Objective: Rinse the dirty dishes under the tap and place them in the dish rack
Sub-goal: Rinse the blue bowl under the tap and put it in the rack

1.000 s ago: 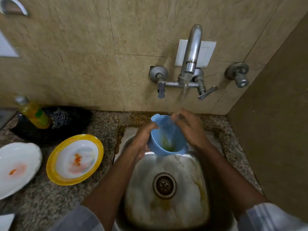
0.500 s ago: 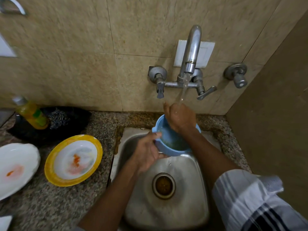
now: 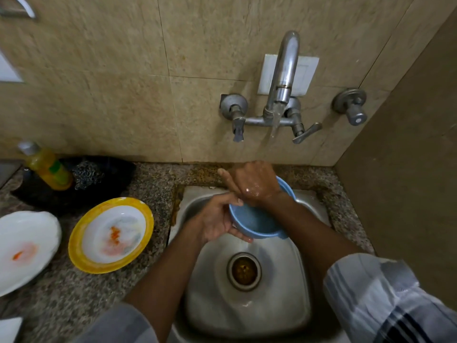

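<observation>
A light blue bowl (image 3: 257, 222) hangs over the steel sink (image 3: 249, 310), under the running tap (image 3: 284, 78). My left hand (image 3: 217, 221) grips its near-left rim and underside. My right hand (image 3: 252, 184) is wet and lies over the bowl's mouth, fingers reaching inside, with one finger sticking out to the left; the water stream lands on it. The bowl's inside is mostly hidden. A yellow-rimmed plate (image 3: 111, 235) with orange smears lies on the counter to the left. A white plate (image 3: 23, 248) with an orange stain sits at the far left.
A yellow soap bottle (image 3: 47, 167) and a steel scrubber (image 3: 87, 173) rest in a black tray (image 3: 118, 174) at the back left. A second valve (image 3: 352, 107) juts from the wall on the right. A brown side wall closes off the right. The drain (image 3: 244, 269) holds brownish residue.
My right hand has moved from beside the bowl to over and into its mouth. The bowl has tipped more level and shifted a little to the right under the stream.
</observation>
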